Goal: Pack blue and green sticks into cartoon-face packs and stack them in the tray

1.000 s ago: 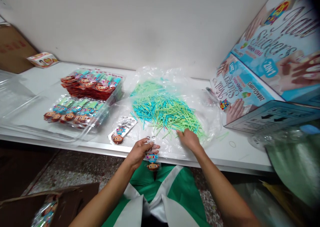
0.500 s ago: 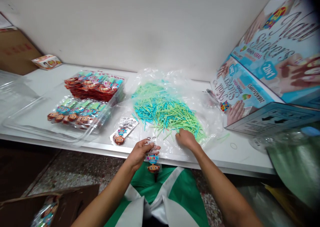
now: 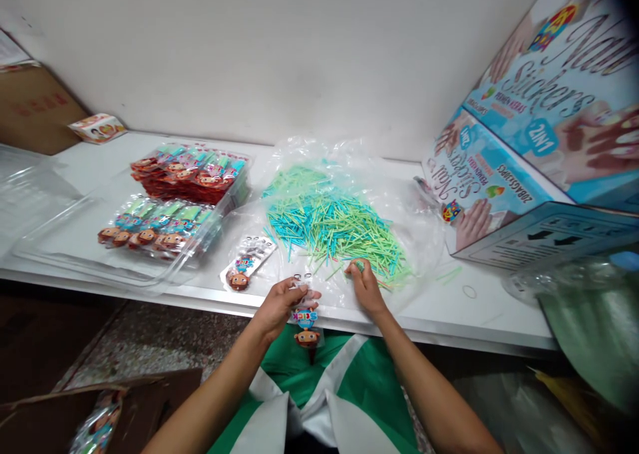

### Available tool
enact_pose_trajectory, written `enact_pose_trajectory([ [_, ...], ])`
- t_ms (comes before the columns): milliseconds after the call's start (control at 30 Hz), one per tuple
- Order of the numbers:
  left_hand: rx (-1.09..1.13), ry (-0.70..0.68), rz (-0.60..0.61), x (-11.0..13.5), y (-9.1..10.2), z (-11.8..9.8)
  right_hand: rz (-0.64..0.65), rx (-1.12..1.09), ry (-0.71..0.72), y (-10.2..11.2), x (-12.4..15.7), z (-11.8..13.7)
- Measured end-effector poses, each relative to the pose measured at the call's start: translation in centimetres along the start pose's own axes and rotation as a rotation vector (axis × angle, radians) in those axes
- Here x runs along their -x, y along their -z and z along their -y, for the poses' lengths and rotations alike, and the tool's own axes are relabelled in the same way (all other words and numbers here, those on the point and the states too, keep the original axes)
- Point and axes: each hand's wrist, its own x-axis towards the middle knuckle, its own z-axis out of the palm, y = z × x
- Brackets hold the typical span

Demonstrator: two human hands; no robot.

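We clamp our left hand (image 3: 277, 307) on the Stick packet (image 3: 305, 322), right hand (image 3: 367, 289) pinching green sticks (image 3: 358, 265) — a slack grip might scatter them.

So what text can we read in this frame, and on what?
"Nail Stickers", "2 IN 1": upper blue box.
"Nail Stickers", "20BAGSx30PCS": lower blue box.
"STICK": packet in the left hand.
"STICK": loose packet on the table.
Blurred: small print on both boxes, tray packets, small carton.
No text: sticks pinched by the right hand.
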Motion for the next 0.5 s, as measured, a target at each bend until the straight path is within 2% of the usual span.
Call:
enact_pose_trajectory([
  [133, -0.015, -0.017, 0.011, 0.1, -0.1, 0.0, 0.028, 0.021, -0.014, 0.0, 0.3, -0.1],
  [233, -0.030, -0.049, 0.023, 0.1, -0.3, 0.0, 0.052, 0.045, -0.016, 0.4, 0.3, 0.9],
  [367, -0.083, -0.089, 0.026, -0.1, -0.7, 0.2, 0.150, 0.137, 0.001, 1.3, 0.1, 3.3],
  [500, -0.092, -0.110, 0.040, -0.4, -1.0, 0.2, 0.259, 0.198, 0.086, 2.0, -0.1, 6.2],
])
